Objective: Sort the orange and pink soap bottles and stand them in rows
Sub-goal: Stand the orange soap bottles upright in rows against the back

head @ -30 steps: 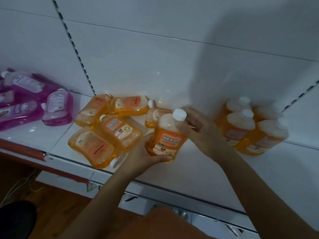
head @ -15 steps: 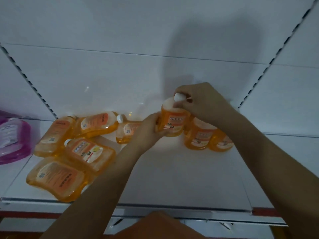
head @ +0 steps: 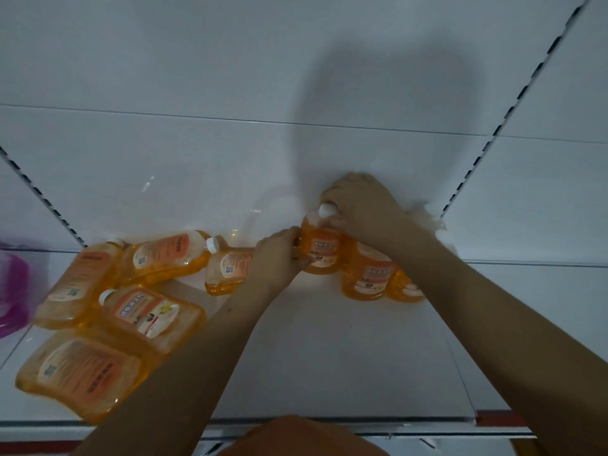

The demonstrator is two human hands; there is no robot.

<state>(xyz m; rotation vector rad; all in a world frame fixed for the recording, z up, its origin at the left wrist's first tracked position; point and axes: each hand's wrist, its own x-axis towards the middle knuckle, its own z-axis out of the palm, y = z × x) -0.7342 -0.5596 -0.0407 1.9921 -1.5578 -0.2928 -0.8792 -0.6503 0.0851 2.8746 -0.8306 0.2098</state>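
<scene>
Moved: held orange bottle [head: 321,251] now further back on the shelf [head: 329,357], touching the standing orange bottles [head: 368,274].
Hands: left hand [head: 276,258] grips its side; right hand [head: 358,205] curls round the white cap [head: 326,210].
Handling: likely heavy with liquid, smooth plastic, slippery; hold the body and neck.
Remaining: lying orange bottles [head: 144,311] at left; pink bottle [head: 11,287] at far left.

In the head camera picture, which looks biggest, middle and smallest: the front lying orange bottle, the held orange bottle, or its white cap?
1. Front lying bottle, though it is nearest the camera, so true size is unsure.
2. Held bottle.
3. White cap.
</scene>
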